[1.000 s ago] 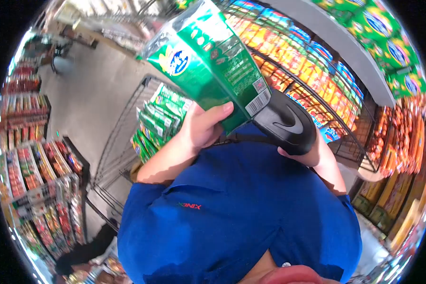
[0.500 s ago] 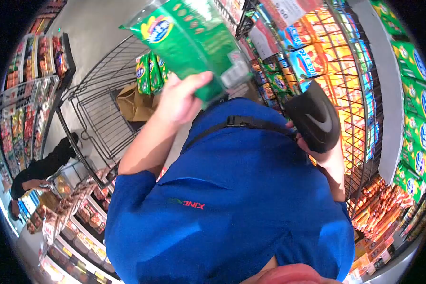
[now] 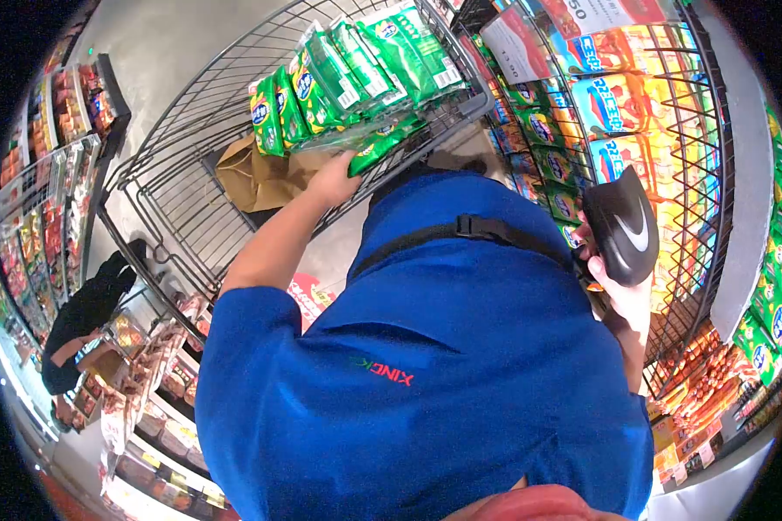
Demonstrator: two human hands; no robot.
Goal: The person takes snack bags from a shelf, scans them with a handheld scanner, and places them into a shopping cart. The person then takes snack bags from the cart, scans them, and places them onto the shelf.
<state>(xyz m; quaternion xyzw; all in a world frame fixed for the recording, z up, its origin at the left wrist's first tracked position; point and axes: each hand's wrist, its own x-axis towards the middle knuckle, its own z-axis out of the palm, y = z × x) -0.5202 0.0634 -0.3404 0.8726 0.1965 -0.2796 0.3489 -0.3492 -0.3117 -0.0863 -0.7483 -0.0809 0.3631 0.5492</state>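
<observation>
My left hand (image 3: 334, 180) reaches down into a black wire shopping cart (image 3: 161, 187). Its fingers are closed on the near end of a green snack packet (image 3: 387, 148), which lies by the cart's near side. More green packets (image 3: 347, 74) with white barcode labels stand in rows beyond it. A folded brown paper bag (image 3: 256, 178) sits beside them, left of the hand. On the right, my right hand (image 3: 617, 291) grips a black curved object (image 3: 621, 226) with a white swoosh; its kind is unclear, and it covers most of the fingers.
A wire display rack (image 3: 669, 174) of yellow and blue snack bags stands close on the right, with price signs (image 3: 582, 13) on top. Shelves (image 3: 61, 174) run along the far left. Another person in dark clothes (image 3: 87, 317) is at lower left.
My left hand has lowered the green packet from in front of me into the cart. The view has shifted, and my right hand still holds the black object.
</observation>
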